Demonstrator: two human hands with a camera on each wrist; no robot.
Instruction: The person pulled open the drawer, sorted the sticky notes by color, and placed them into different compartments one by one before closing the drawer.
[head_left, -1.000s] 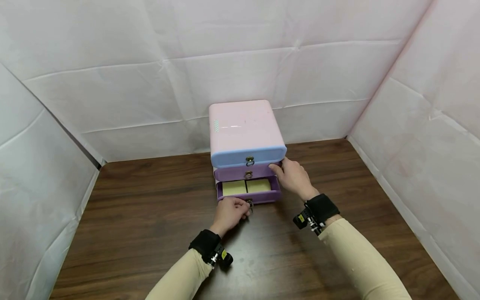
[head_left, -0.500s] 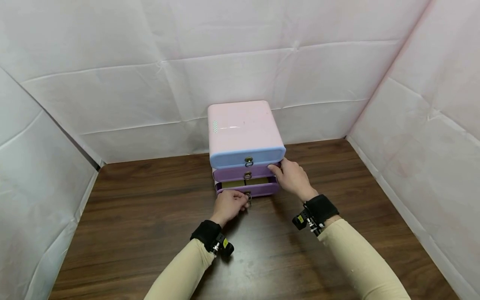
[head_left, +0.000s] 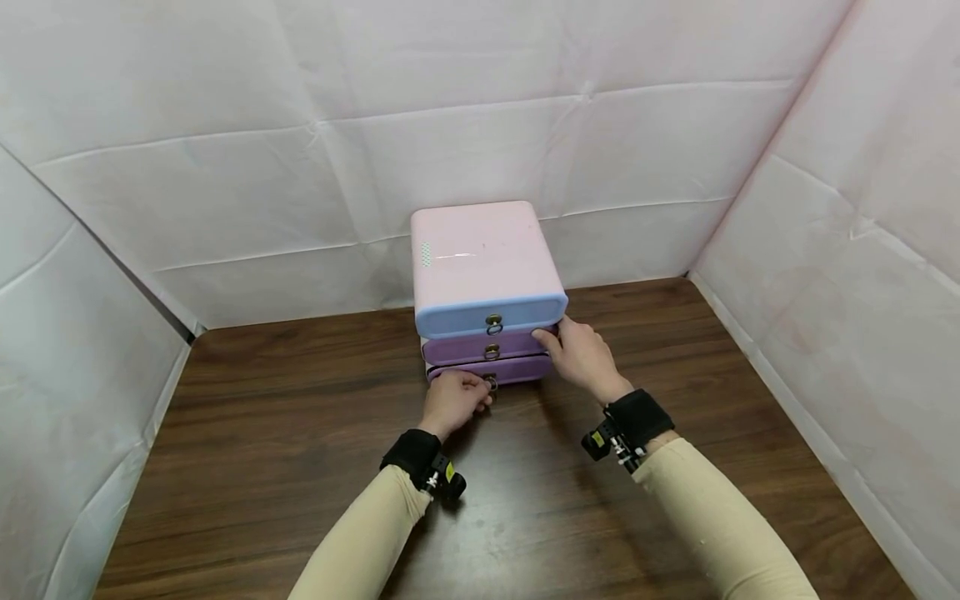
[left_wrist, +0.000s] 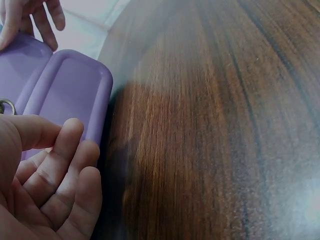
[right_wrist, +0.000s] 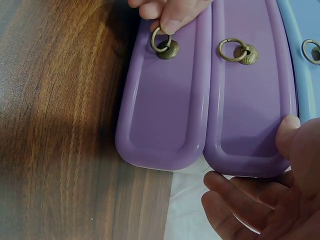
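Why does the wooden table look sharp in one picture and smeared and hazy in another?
Head view: even, soft light, sharp grain on the table and a small glare streak on the pink cabinet top. Left wrist view: the table is blurred, with a dark shadow beside the left hand. Right wrist view: the drawer fronts and ring pulls are crisp; the right hand up close is soft.

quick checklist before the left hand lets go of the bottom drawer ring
1. Bottom drawer flush with the middle drawer: ok, fronts line up.
2. Left hand on the ring pull: ok, it pinches the ring.
3. Right hand steadying the drawer unit at its right side: ok.
4. Fingers clear of the drawer seam: ok.
5. Drawer contents settled: cannot tell, hidden.
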